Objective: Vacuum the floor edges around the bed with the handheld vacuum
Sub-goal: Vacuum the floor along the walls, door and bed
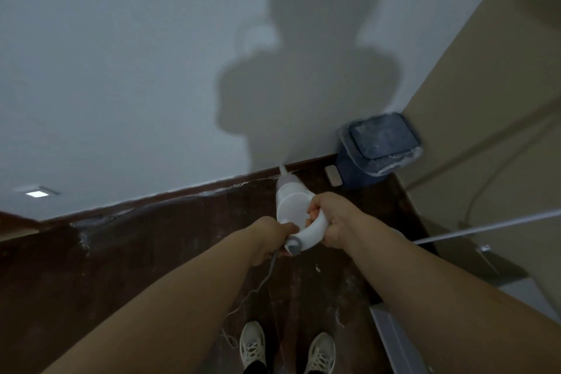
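I hold a white handheld vacuum (292,206) over the dark wooden floor (136,252), its narrow nozzle pointing at the brown skirting board (182,191) where the white wall meets the floor. My right hand (332,223) grips the curved white handle from the right. My left hand (274,238) holds the grey rear end of the handle, where the thin cord (267,276) comes out and trails down to the floor. The bed's grey edge (391,337) shows at the lower right.
A dark blue pedal bin (376,148) with a plastic liner stands in the corner right of the nozzle. A beige wall rises on the right. A white rod (485,227) crosses above the bed side. My two shoes (288,349) stand on the floor below.
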`<state>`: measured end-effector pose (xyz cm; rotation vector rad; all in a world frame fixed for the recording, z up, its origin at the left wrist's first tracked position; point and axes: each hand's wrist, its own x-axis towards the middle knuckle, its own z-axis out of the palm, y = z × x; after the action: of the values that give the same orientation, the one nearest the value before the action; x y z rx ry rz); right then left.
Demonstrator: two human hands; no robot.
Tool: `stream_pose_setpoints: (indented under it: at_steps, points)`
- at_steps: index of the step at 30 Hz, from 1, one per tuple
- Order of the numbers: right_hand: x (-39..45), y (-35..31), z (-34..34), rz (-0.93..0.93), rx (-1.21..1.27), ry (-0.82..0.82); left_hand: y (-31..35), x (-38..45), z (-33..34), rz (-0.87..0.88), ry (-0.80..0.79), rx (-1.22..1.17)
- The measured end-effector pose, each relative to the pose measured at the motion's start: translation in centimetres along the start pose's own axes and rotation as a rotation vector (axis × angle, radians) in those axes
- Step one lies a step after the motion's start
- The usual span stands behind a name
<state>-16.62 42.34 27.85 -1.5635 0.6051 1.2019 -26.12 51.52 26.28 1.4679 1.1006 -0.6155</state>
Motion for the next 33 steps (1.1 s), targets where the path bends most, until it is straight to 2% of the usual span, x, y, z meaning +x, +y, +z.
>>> stream_pose_setpoints:
  at_steps: [8,19,27,33]
  points:
    - [1.2,-1.9,-3.8,-0.011,-0.047,-0.006,2.2,1.4,3.4,-0.023,-0.019,-0.111]
    - [1.7,-3.5,-4.9,0.001,-0.028,0.044,4.1,2.7,4.2,-0.009,-0.017,-0.035]
    - [1.5,-2.3,-1.1,0.005,-0.074,0.020,2.0,1.5,1.1,-0.020,-0.011,-0.010]
    - [0.5,-0.5,4.0,0.008,-0.101,0.010,-1.4,0.8,-3.2,-0.036,-0.015,-0.094]
